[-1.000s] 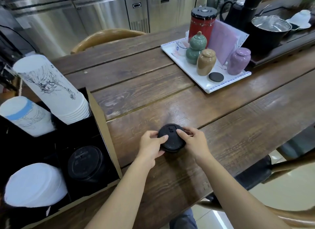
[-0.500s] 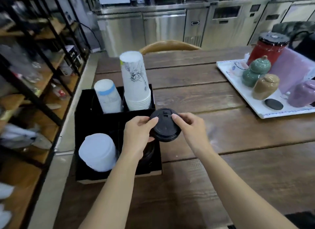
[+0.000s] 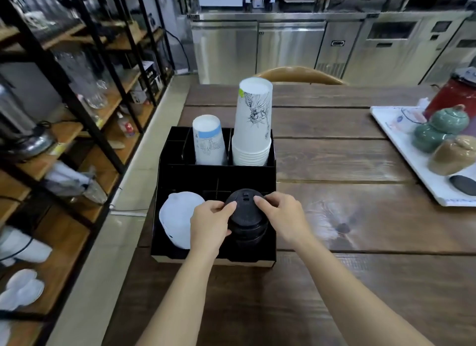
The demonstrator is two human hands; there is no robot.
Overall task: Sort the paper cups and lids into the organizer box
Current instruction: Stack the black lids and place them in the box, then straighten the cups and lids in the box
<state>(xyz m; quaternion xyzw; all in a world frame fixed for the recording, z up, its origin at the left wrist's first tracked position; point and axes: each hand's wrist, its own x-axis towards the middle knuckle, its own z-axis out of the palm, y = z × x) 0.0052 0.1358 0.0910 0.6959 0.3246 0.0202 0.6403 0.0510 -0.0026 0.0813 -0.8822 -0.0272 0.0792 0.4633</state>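
Observation:
A black organizer box (image 3: pixel 177 170) stands at the left end of the wooden table. Its back compartments hold an upside-down stack of tall white printed cups (image 3: pixel 253 129) and a shorter cup stack with a blue band (image 3: pixel 208 143). White lids (image 3: pixel 176 220) fill the front left compartment. A black lid (image 3: pixel 244 209) sits on top of a stack of black lids in the front right compartment. My left hand (image 3: pixel 210 223) grips the lid's left rim and my right hand (image 3: pixel 282 215) grips its right rim.
A white tray (image 3: pixel 401 162) with green, tan and red jars lies at the table's right. A wooden chair back (image 3: pixel 300 75) is behind the table. Black metal shelving (image 3: pixel 67 93) with glassware lines the left side. Steel cabinets stand at the back.
Both hands carried the black lid from the middle of the table leftward to the box and lowered it onto the black lid stack in the front right compartment.

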